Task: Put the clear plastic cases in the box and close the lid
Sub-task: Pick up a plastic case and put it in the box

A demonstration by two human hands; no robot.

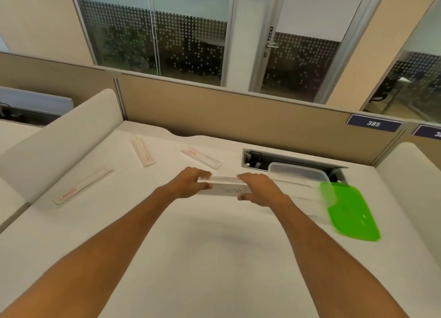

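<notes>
A clear plastic case (224, 189) with handwriting on its side is gripped at both ends, my left hand (191, 183) on its left end and my right hand (259, 190) on its right. Three more clear cases lie flat on the white desk: one at the left (82, 186), one at the back left (143, 152), one at the back middle (201, 158). The clear plastic box (298, 174) stands open to the right of my hands. Its green lid (350, 214) lies beside it on the desk.
A cable slot (293, 162) is cut into the desk just behind the box. Beige partition panels (238, 117) close the back, and white dividers (59, 141) stand on both sides.
</notes>
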